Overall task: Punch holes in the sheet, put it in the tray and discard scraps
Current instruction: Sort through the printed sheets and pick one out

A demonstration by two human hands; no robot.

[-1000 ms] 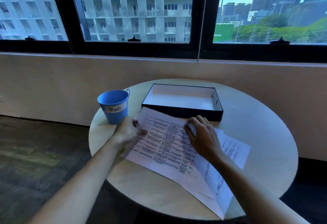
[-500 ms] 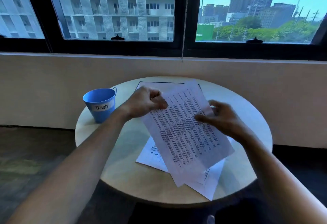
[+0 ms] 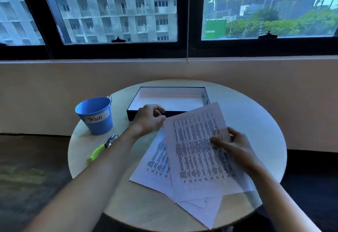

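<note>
Top sheet is lower than half a sec ago, when it was lifted w/ the tray hidden behind it; now it tilts just over the stack on the counter. Right hand pinches its right edge, left hand curled on the top-left corner. Punch lies untouched by the trash bucket, so prob no holes yet. Tray at the back is empty.

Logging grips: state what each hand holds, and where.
Both hold the top sheet: left hand at its upper left corner, right hand at its right edge.
</note>
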